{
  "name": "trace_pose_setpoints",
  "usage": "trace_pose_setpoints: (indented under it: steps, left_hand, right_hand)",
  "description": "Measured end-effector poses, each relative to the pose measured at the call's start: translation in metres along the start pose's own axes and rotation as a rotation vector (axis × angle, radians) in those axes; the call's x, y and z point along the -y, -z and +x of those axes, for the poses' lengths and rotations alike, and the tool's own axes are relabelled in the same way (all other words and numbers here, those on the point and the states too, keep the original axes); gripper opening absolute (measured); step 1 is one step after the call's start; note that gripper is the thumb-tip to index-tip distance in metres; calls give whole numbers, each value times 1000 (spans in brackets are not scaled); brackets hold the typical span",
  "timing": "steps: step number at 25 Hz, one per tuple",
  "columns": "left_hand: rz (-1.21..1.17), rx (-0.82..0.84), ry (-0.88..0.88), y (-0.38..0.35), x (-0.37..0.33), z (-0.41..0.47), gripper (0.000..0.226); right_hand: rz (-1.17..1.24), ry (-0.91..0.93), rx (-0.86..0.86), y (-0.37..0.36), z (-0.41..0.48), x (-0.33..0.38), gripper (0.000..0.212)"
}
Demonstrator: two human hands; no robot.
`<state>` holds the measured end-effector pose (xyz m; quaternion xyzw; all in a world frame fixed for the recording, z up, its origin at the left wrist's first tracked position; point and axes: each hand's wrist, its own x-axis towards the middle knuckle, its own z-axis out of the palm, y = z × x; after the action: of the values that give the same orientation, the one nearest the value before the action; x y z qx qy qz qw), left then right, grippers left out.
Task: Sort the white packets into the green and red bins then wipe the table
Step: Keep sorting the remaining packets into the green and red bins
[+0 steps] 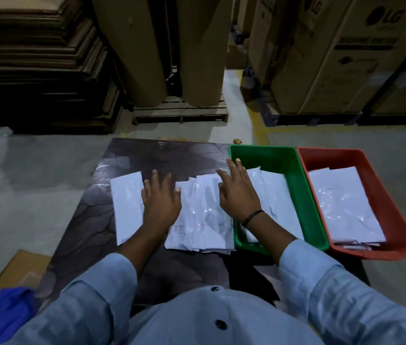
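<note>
A pile of several white packets [202,220] lies on the dark patterned table [147,155]. One single white packet [127,205] lies apart on the left. My left hand [160,202] rests flat with spread fingers between that packet and the pile, its fingertips touching the single packet's edge. My right hand [239,192] hovers with spread fingers over the pile's right edge and the green bin's [296,185] left rim. The green bin holds white packets [276,195]. The red bin [381,195] to its right holds more white packets [343,202].
A blue cloth [5,312] lies at the lower left on a cardboard sheet [15,265]. Beyond the table, large brown paper rolls [142,46] stand on a pallet, stacked cardboard [35,58] is at the left, and big cartons [346,53] at the right.
</note>
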<state>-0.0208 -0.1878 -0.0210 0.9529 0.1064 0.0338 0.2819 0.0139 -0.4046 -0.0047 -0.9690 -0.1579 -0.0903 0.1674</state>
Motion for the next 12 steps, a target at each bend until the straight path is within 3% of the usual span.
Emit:
trace_pose_setpoints:
  steps: [4,8,12]
  left_hand:
    - [78,68,128,6,55,-2,63]
    - [158,156,228,1,89,3,72]
    - [267,224,229,-9,120,6,81]
  right_hand:
    - [-25,64,140,-25,6,41,53]
    - [-121,-203,379,-54,1,59,79]
    - [-137,-339,425,-74,-9,57,84]
